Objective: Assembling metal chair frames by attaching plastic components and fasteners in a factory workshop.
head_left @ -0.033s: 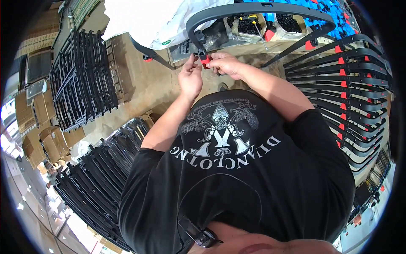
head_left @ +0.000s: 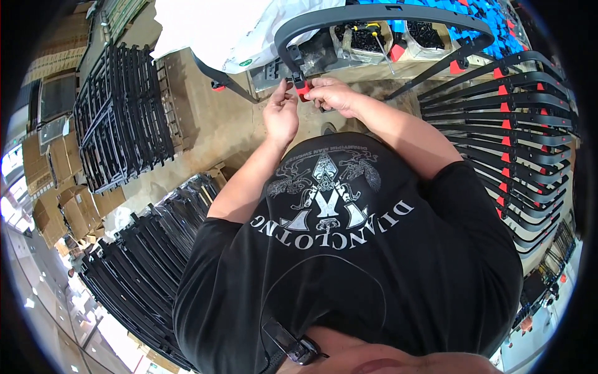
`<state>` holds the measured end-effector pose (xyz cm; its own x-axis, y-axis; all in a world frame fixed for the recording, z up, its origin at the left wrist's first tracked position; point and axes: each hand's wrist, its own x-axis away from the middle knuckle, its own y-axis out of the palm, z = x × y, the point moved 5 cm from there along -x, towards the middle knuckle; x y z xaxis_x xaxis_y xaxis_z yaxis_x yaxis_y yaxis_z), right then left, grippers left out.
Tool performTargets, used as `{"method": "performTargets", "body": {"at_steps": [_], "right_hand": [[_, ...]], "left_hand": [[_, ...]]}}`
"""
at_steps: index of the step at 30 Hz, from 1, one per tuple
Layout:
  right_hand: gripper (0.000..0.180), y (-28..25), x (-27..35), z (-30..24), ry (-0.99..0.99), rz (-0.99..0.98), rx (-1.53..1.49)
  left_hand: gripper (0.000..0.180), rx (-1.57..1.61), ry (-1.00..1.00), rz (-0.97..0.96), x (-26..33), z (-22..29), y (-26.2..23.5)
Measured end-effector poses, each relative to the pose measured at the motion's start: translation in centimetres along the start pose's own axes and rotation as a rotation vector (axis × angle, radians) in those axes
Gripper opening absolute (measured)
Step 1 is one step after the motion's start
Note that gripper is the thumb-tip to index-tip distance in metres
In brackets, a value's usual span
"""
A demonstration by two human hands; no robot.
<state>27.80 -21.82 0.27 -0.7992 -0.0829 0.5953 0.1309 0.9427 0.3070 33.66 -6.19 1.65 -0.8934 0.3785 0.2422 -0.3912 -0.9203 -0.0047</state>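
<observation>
A black curved frame (head_left: pixel 386 12) arches over the work surface, and one of its ends comes down between my hands. At that end sits a small red plastic piece (head_left: pixel 303 91), beneath a black fitting. My right hand (head_left: pixel 331 95) is closed on the red piece from the right, fingers bent around its edge. My left hand (head_left: pixel 281 111) is on the other side, thumb and fingertips pinched together against the black fitting; whatever small thing they may hold is hidden.
Boxes of small black parts (head_left: pixel 426 35) stand behind the frame, with a yellow-handled screwdriver (head_left: pixel 372 30) on one. Blue parts (head_left: pixel 492 28) are heaped at the far right. White sacking (head_left: pixel 212 28) lies at the back. Stacked black frames (head_left: pixel 529 124) stand right, more (head_left: pixel 124 118) left.
</observation>
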Motion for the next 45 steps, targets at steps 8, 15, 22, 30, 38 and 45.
{"method": "performTargets", "body": {"at_steps": [8, 15, 22, 30, 38, 45], "right_hand": [[0.024, 0.3, 0.9, -0.7, 0.013, 0.004, -0.054], [0.026, -0.2, 0.7, -0.1, 0.013, -0.026, -0.091], [0.033, -1.3, 1.1, -0.4, -0.046, 0.265, 0.090], [0.058, -0.2, 3.2, -2.5, 0.005, -0.169, -0.647], [0.047, -0.9, 3.6, -2.0, -0.019, -0.123, -0.587], [0.019, -1.2, 3.8, -0.8, -0.044, -0.093, -0.398]], "left_hand": [[0.054, -0.026, -0.003, 0.020, 0.6, 1.1, 0.5], [0.053, -0.150, -0.066, -0.041, 0.9, 0.5, 0.8], [0.035, -0.176, 0.014, 0.129, 0.2, 0.9, 0.1], [0.034, -0.751, 0.777, -0.280, 3.6, 8.4, 4.6], [0.019, -0.739, 0.764, -0.262, 3.1, 7.5, 4.9], [0.017, -0.702, 0.694, -0.091, 1.7, 6.6, 3.4]]}}
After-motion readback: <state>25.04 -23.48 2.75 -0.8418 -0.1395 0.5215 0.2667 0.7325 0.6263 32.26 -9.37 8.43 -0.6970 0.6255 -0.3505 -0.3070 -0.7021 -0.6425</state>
